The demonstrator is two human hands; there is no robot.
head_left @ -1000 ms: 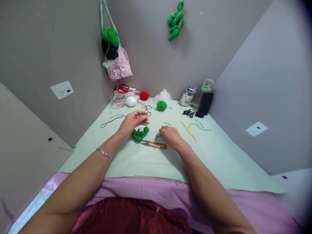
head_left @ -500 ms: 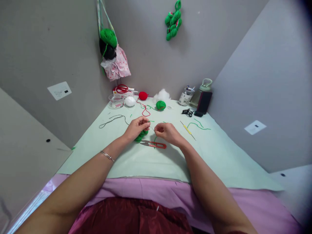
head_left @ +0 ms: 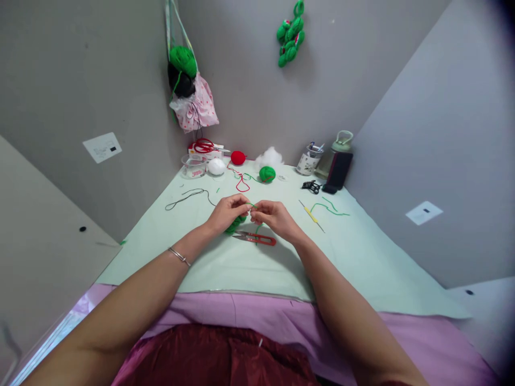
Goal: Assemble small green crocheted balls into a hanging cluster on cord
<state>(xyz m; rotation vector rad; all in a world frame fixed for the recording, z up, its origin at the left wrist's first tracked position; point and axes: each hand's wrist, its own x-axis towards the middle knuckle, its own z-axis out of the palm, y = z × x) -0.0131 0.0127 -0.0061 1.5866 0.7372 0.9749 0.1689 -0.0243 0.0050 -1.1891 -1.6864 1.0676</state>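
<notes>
My left hand point(head_left: 230, 212) is closed in a pinch on a strand of green yarn point(head_left: 251, 205), whose end sticks out towards the right. Right beside it, my right hand point(head_left: 273, 217) pinches what looks like a thin needle, now mostly hidden by the fingers. The fingertips of both hands almost meet at the yarn. Under my left hand lies a green crocheted piece point(head_left: 234, 225), partly covered by the palm. Just below the hands, orange thread snips point(head_left: 261, 240) rest on the table across a green yarn tail.
On the table point(head_left: 249, 273) a yellow crochet hook point(head_left: 310, 214) lies at right near yarn scraps. Black thread point(head_left: 181, 198) is at left. Behind are a green yarn ball point(head_left: 267, 174), red yarn point(head_left: 237, 157), white stuffing point(head_left: 270, 156), a tub point(head_left: 193, 167), a pen cup point(head_left: 309, 162) and a phone point(head_left: 340, 170).
My right hand has moved left, up to my left hand, closing the gap between them. The needle tip that stuck out before is now at the yarn strand.
</notes>
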